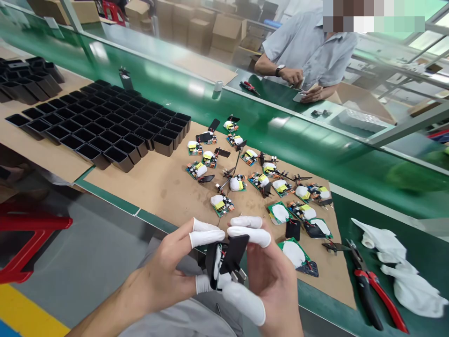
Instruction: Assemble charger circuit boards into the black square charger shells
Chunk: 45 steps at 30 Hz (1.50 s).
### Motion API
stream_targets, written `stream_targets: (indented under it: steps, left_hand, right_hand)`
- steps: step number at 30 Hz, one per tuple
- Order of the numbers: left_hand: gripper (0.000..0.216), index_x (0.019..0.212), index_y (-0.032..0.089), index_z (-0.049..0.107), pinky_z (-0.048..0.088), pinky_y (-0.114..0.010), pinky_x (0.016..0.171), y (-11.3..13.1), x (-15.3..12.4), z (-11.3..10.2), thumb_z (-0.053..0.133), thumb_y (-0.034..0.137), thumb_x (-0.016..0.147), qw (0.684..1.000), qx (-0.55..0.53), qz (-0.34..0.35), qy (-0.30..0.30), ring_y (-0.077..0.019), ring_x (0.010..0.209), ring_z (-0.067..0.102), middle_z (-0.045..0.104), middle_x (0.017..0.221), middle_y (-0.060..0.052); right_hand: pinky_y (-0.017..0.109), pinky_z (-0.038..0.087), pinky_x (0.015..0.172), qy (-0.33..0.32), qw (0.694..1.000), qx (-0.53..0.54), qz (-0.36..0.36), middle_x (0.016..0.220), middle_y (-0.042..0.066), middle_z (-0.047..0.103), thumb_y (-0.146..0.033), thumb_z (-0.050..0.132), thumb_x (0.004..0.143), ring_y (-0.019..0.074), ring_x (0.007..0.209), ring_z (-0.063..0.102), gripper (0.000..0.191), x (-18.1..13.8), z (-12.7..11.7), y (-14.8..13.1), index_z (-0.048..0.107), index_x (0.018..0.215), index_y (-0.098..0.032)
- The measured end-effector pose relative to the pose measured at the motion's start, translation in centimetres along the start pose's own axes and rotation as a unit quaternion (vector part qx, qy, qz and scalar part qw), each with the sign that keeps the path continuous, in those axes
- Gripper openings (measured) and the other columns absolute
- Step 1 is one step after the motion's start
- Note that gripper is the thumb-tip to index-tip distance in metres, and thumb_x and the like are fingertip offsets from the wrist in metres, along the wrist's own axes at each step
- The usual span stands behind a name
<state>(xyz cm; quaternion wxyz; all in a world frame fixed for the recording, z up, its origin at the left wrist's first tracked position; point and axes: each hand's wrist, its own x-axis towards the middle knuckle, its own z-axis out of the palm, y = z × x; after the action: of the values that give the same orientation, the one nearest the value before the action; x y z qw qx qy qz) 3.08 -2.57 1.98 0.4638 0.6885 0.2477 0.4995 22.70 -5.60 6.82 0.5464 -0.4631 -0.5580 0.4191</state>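
Note:
My left hand (171,267) and my right hand (271,276), both with white finger cots, pinch a small black plug assembly (224,260) between them, close to my body below the table edge. It has a black flat flap and a white part, with thin wires. Just beyond my fingers, several small green circuit boards (221,204) with white and yellow parts lie spread on a brown cardboard sheet (164,185).
Rows of empty black housings (105,128) stand at the left. Red-handled pliers (372,285) and white cloth gloves (403,271) lie at the right on the green conveyor belt (315,145). Across it a person in a grey shirt (308,47) works with both hands. Cardboard boxes stand behind.

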Motion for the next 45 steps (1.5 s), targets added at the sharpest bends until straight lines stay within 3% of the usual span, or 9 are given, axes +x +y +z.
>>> stream_targets:
  steps: [5,11,15,18,23,27,32,40,45]
  left_hand:
    - [0.063,0.152,0.029,0.070,0.064,-0.028,0.103,-0.2,-0.2,0.3,0.092,0.013,0.095,1.000,-0.009,0.018,0.023,-0.0225,0.121,0.079,0.077,0.134,-0.010]
    - [0.063,0.150,0.029,0.070,0.065,-0.031,0.102,-0.5,-0.1,0.4,0.096,0.018,0.094,0.999,-0.009,0.028,0.035,-0.0238,0.119,0.078,0.080,0.134,-0.010]
    - [0.061,0.148,0.028,0.071,0.065,-0.032,0.101,-0.6,-0.3,0.5,0.096,0.019,0.094,0.999,-0.020,0.016,0.030,-0.0242,0.119,0.077,0.078,0.132,-0.010]
    - [0.062,0.149,0.028,0.071,0.065,-0.032,0.103,-0.5,-0.4,0.3,0.095,0.016,0.093,1.000,-0.014,0.003,0.014,-0.0255,0.123,0.077,0.077,0.134,-0.010]
    - [0.067,0.148,0.030,0.072,0.065,-0.031,0.102,0.1,-0.5,0.1,0.091,0.005,0.089,1.000,0.011,-0.002,-0.003,-0.0247,0.121,0.079,0.077,0.132,-0.008]
    - [0.071,0.150,0.030,0.071,0.067,-0.031,0.095,0.1,-0.7,0.0,0.095,0.008,0.087,0.999,0.031,-0.005,-0.002,-0.0247,0.114,0.081,0.080,0.130,-0.008]
    - [0.069,0.149,0.030,0.072,0.068,-0.037,0.100,0.1,-0.8,-0.1,0.095,0.011,0.087,0.999,0.031,-0.013,-0.015,-0.0287,0.118,0.081,0.080,0.133,-0.009]
    - [0.057,0.144,0.031,0.076,0.068,-0.030,0.093,1.3,-0.2,0.2,0.094,0.016,0.092,0.999,0.028,-0.022,-0.013,-0.0223,0.104,0.081,0.082,0.124,-0.006]
    - [0.062,0.145,0.030,0.075,0.066,-0.028,0.088,0.4,-0.5,0.4,0.095,0.014,0.089,0.999,0.027,-0.035,-0.009,-0.0222,0.105,0.080,0.082,0.123,-0.006]
  right_hand:
    - [0.028,0.063,0.087,0.031,0.999,0.020,0.007,0.103,0.003,0.076,-0.039,0.092,0.098,0.0207,0.095,0.071,0.026,0.0,1.0,-0.1,0.086,0.122,-0.034]
    - [0.036,0.065,0.099,0.006,0.998,0.056,0.027,0.127,0.008,0.080,-0.044,0.072,0.113,0.0263,0.115,0.075,0.029,-1.1,1.2,0.7,0.083,0.139,-0.040]
    - [0.036,0.065,0.100,-0.055,0.997,0.055,0.015,0.132,0.006,0.076,-0.053,0.089,0.100,0.0265,0.114,0.075,0.048,-1.6,0.0,1.0,0.078,0.145,-0.040]
    - [0.034,0.063,0.107,-0.102,0.994,0.024,0.010,0.140,0.004,0.072,-0.040,0.109,0.080,0.0273,0.125,0.072,0.077,-1.6,-1.1,1.2,0.074,0.148,-0.044]
    - [0.030,0.060,0.110,-0.118,0.991,-0.067,-0.007,0.140,0.003,0.070,-0.019,0.098,0.088,0.0236,0.130,0.068,0.060,-1.2,-1.9,0.4,0.077,0.139,-0.042]
    - [0.029,0.062,0.104,-0.132,0.985,-0.105,-0.039,0.139,0.003,0.070,-0.018,0.092,0.090,0.0231,0.124,0.071,0.062,-0.9,-1.8,-0.3,0.074,0.145,-0.041]
    - [0.031,0.064,0.097,-0.144,0.978,-0.130,-0.075,0.134,0.005,0.073,-0.018,0.096,0.089,0.0232,0.112,0.072,0.063,-0.7,-2.2,-0.1,0.075,0.146,-0.036]
    - [0.038,0.065,0.104,-0.159,0.981,-0.100,-0.041,0.147,0.009,0.073,-0.020,0.101,0.084,0.0302,0.124,0.074,0.063,-1.0,-3.2,0.3,0.082,0.140,-0.039]
    - [0.036,0.065,0.104,-0.147,0.987,-0.069,-0.017,0.143,0.006,0.074,-0.022,0.099,0.088,0.0278,0.125,0.075,0.063,-0.7,-2.9,0.7,0.080,0.144,-0.042]
